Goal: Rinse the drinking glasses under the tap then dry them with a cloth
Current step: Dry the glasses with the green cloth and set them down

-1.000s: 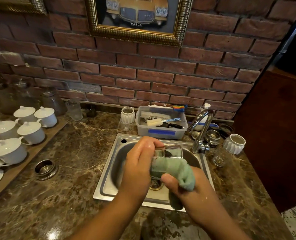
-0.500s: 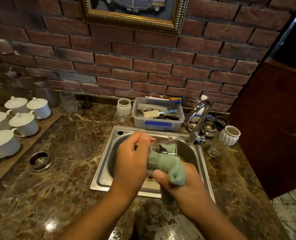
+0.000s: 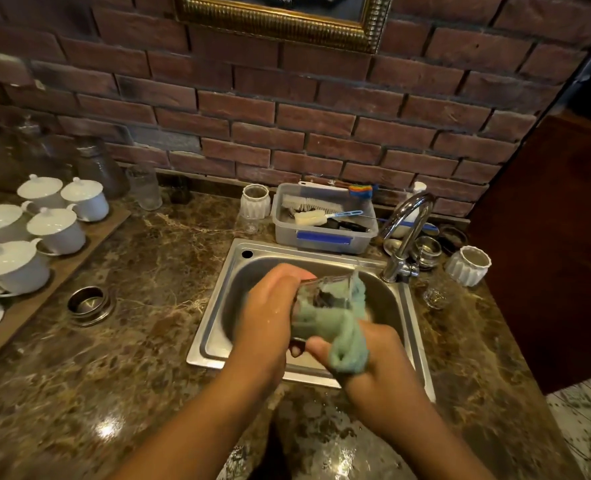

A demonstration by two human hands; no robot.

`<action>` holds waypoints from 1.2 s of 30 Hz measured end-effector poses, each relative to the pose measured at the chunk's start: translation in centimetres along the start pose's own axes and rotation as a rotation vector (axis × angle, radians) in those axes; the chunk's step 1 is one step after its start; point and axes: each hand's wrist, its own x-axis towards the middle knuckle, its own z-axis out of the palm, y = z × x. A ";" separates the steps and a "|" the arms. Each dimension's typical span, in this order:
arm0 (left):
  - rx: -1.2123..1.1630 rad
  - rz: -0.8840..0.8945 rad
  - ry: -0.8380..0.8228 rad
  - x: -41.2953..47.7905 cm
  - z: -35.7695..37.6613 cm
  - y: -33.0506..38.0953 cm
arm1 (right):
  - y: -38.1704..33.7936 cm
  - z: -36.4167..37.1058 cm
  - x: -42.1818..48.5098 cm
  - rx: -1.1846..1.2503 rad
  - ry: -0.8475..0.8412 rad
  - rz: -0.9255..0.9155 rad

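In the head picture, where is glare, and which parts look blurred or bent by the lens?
Head view: dim warm light; glare spots on the wet counter near the bottom; glass jars at far left are blurred; courses of the brick wall bow with the wide lens; the glass and green cloth look fairly sharp.

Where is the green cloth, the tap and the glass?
green cloth (image 3: 347, 348): head view, bunched lower end
tap (image 3: 408, 240): head view, upright neck
glass (image 3: 323, 292): head view, clear side wall
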 end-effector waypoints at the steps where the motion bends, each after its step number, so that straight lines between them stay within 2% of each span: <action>1: -0.076 -0.183 -0.025 0.3 -0.1 0.4 | 0.7 -0.2 -0.1 -0.182 -0.017 -0.078; 3: -0.110 -0.427 -0.104 0.6 -0.5 1.0 | 1.5 -0.2 -0.6 -0.466 -0.078 -0.169; 5: -0.068 -0.458 -0.111 0.7 -0.6 1.0 | 1.8 0.0 -0.9 -0.475 -0.096 -0.171; 6: -0.051 -0.395 -0.080 0.8 -0.4 0.8 | 1.4 0.3 -1.0 -0.407 -0.075 -0.158; 8: 0.023 -0.120 -0.016 0.8 -0.1 0.2 | 0.4 0.8 -1.2 -0.137 0.008 -0.058; 12: 0.449 0.613 0.019 0.2 -0.7 -0.4 | -0.4 1.3 -0.6 0.633 0.139 0.390; 14: 0.675 0.939 -0.086 -0.1 -1.4 -0.3 | 0.0 0.9 -0.7 1.116 0.092 0.563; 15: 0.756 1.067 -0.160 -0.2 -1.7 -0.3 | 0.0 0.6 -0.6 1.275 0.060 0.608; 17: 0.803 1.173 -0.241 -0.3 -2.2 -0.5 | -0.1 -0.3 -0.6 1.333 -0.036 0.628; 18: 0.781 1.135 -0.248 -0.4 -2.4 -0.8 | 0.0 -0.8 -0.5 1.286 -0.075 0.603; 20: 0.690 0.906 -0.223 -1.1 -2.1 -1.2 | 0.3 -1.6 -0.2 1.087 -0.111 0.529; 23: 0.527 0.411 -0.188 -1.5 -1.1 -1.5 | -0.1 -3.6 0.6 0.482 -0.209 0.370; 25: 0.386 0.097 -0.292 -1.1 -1.1 -1.6 | -0.9 -5.0 1.2 0.206 -0.386 0.303; 28: 0.049 -0.267 -0.620 -1.3 -1.7 -1.7 | -1.6 -6.3 1.7 0.135 -0.642 0.327; 30: -0.148 -0.487 -0.756 -1.7 -1.9 -1.7 | -1.4 -6.3 1.9 0.217 -0.703 0.318; 32: -0.293 -0.630 -0.735 -1.5 -2.0 -2.2 | -0.8 -5.7 1.8 0.322 -0.594 0.385; 34: -0.392 -0.681 -0.638 -1.3 -2.0 -2.8 | 0.7 -4.7 1.6 0.474 -0.356 0.460; 36: -0.501 -0.659 -0.469 -1.4 -1.7 -3.2 | 1.7 -3.3 1.4 0.626 -0.069 0.509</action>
